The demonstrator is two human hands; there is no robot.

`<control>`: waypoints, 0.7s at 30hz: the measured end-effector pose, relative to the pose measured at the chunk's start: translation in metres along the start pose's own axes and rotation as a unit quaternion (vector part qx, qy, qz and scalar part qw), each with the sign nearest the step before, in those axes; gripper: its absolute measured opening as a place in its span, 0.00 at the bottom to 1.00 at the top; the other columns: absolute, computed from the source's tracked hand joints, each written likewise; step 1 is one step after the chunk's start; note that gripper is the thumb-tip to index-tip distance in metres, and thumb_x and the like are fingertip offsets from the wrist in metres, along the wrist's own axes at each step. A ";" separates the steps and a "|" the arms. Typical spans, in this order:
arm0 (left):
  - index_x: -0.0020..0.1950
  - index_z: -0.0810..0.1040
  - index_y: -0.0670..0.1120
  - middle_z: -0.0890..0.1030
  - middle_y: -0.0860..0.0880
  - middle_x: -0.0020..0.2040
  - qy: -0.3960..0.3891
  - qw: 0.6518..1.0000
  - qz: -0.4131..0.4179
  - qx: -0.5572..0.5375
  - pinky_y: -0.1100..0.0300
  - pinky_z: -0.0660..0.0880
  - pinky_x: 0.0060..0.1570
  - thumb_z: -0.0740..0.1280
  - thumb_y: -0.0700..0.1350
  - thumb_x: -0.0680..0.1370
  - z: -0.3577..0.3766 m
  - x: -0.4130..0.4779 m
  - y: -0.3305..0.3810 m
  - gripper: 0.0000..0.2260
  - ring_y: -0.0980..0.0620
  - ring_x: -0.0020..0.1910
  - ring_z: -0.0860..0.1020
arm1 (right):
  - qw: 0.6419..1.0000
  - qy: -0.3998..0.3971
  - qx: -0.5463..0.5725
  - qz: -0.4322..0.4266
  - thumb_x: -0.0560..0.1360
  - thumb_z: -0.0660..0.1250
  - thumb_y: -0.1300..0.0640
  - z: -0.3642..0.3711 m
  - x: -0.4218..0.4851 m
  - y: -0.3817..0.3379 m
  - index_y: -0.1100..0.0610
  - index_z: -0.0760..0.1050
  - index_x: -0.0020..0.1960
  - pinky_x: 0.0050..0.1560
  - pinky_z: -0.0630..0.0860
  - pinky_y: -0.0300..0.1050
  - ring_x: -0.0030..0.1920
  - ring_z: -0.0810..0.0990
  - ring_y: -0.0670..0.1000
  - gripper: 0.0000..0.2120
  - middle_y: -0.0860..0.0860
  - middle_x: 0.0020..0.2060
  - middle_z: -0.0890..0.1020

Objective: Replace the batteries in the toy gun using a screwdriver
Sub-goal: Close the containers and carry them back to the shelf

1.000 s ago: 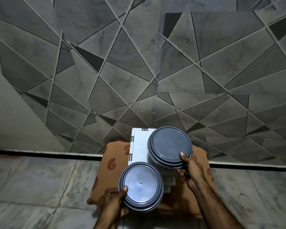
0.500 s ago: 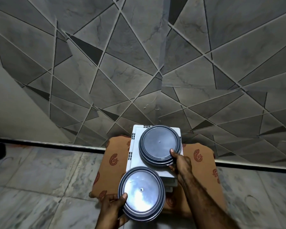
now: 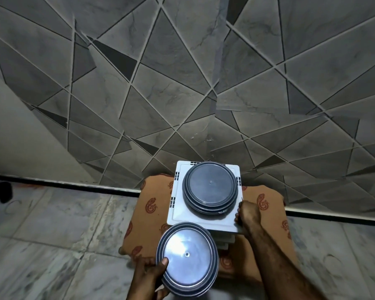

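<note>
No toy gun, screwdriver or batteries show in the head view. My left hand [image 3: 148, 276] grips a round container with a dark blue lid [image 3: 186, 257], held low in front of me with the thumb on the lid. A second round container with a dark blue lid [image 3: 210, 186] rests on top of a white square box [image 3: 180, 213]. My right hand [image 3: 247, 215] has its fingers curled on the white box's right front edge, apart from that container.
The white box sits on more white pieces atop a seat covered in orange patterned cloth [image 3: 152, 206]. Behind stands a wall of grey geometric tiles [image 3: 182, 83]. Marble floor tiles [image 3: 52, 234] spread left; a dark object [image 3: 0, 191] lies at far left.
My right hand set the far round container down on the white box, let it go and moved to the box's right edge. The left hand kept holding the near container.
</note>
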State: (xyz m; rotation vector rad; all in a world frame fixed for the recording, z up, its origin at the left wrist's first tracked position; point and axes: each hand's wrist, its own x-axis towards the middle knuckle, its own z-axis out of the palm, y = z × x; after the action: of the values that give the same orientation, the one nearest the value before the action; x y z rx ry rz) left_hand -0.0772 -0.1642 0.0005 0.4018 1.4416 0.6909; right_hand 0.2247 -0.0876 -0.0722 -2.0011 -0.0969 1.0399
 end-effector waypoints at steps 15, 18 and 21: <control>0.51 0.71 0.43 0.81 0.41 0.54 -0.017 0.998 -0.026 0.061 0.51 0.78 0.44 0.70 0.41 0.77 -0.008 0.019 -0.033 0.08 0.41 0.50 0.81 | 0.970 0.058 -0.201 -0.123 0.71 0.68 0.59 0.000 -0.004 -0.005 0.57 0.79 0.49 0.48 0.72 0.43 0.46 0.77 0.56 0.07 0.53 0.44 0.81; 0.55 0.72 0.46 0.83 0.45 0.55 -0.048 0.996 -0.016 0.067 0.50 0.79 0.45 0.69 0.41 0.77 -0.003 0.023 -0.034 0.10 0.43 0.53 0.82 | 0.967 0.056 -0.199 -0.147 0.74 0.69 0.59 -0.006 -0.028 0.006 0.58 0.78 0.48 0.46 0.68 0.41 0.44 0.75 0.53 0.05 0.51 0.42 0.79; 0.56 0.71 0.44 0.83 0.45 0.55 -0.068 0.995 -0.012 0.076 0.48 0.80 0.47 0.69 0.42 0.77 0.001 0.029 -0.035 0.10 0.44 0.53 0.82 | 0.969 -0.004 -0.173 -0.175 0.73 0.72 0.57 -0.009 -0.049 0.031 0.55 0.80 0.41 0.45 0.75 0.45 0.42 0.80 0.53 0.03 0.49 0.37 0.83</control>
State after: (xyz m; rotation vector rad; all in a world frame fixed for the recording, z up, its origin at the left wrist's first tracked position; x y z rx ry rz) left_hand -0.0698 -0.1715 -0.0433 0.5384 1.3722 0.5251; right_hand 0.1907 -0.1337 -0.0609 -2.1827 -0.6512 0.8420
